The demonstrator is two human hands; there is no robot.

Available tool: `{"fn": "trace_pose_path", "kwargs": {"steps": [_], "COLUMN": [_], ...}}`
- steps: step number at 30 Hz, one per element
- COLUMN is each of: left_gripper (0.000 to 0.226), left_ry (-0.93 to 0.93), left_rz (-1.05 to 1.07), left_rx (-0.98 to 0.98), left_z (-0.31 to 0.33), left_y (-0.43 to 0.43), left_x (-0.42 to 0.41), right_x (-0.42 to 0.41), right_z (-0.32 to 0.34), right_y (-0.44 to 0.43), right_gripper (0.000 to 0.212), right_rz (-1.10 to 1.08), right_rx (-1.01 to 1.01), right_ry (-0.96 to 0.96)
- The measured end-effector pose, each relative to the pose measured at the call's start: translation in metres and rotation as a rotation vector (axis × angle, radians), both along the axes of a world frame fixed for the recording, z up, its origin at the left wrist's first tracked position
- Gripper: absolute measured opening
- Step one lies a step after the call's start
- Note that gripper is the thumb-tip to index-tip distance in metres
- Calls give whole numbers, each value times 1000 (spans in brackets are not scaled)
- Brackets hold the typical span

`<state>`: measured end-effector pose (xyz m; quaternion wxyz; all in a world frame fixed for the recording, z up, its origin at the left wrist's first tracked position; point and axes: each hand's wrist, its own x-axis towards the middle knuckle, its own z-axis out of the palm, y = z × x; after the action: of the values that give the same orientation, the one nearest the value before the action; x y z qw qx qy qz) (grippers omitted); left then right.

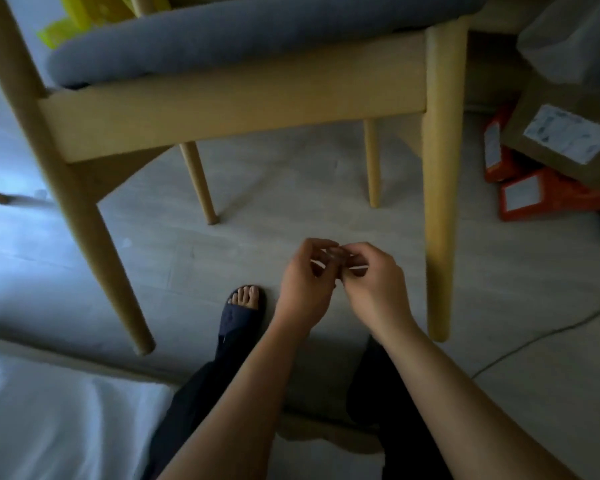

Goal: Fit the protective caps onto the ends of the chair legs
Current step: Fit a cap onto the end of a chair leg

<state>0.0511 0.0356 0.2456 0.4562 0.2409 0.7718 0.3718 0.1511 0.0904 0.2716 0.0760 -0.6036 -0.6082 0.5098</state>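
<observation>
A light wooden chair (229,105) with a grey seat cushion (257,32) stands upright on the floor in front of me. Its front right leg (439,237) and front left leg (94,230) reach the floor near me; the two rear legs stand farther back. My left hand (305,289) and my right hand (374,285) meet fingertip to fingertip just left of the front right leg, above the floor. Both pinch a small, pale, see-through protective cap (336,256), mostly hidden by the fingers.
Orange boxes (534,195) and a brown parcel (568,133) lie at the right. A thin cable (534,337) crosses the floor at right. My foot in a dark slipper (245,306) is below the chair. White fabric (49,427) fills the lower left.
</observation>
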Motion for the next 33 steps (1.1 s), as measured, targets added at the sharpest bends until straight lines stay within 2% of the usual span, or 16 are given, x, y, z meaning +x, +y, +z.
{"fn": "trace_pose_path", "kwargs": {"steps": [3,6,11,15,21,24,27,30,33], "left_gripper": [10,8,20,22,13,16,15,4,5], "left_ry": [-80,-35,173,167,424,509,538,488,553], "left_rz": [108,148,-5,-42,-207,-258,-251,-184,-207], "left_rx": [5,81,290,411,370,379,415,476,448], "left_z": [5,13,46,76,111,127,124,117,115], "left_y": [-17,-12,0,-43,-144,-163,-162,-157,-154], "left_x": [36,62,103,147,150,139,137,144,152], "right_x": [21,43,107,161,185,187,180,175,180], "right_z": [5,14,55,87,111,122,118,114,114], "right_y": [-17,-19,-12,-50,-135,-148,-149,-151,-148], "right_gripper": [22,27,34,25,15,14,17,24,30], "right_rz": [35,55,33,17,107,168,203,183,205], "right_rx": [48,120,309,466,325,336,454,595,626], "right_ry": [-56,-61,20,111,201,254,182,52,-87]}}
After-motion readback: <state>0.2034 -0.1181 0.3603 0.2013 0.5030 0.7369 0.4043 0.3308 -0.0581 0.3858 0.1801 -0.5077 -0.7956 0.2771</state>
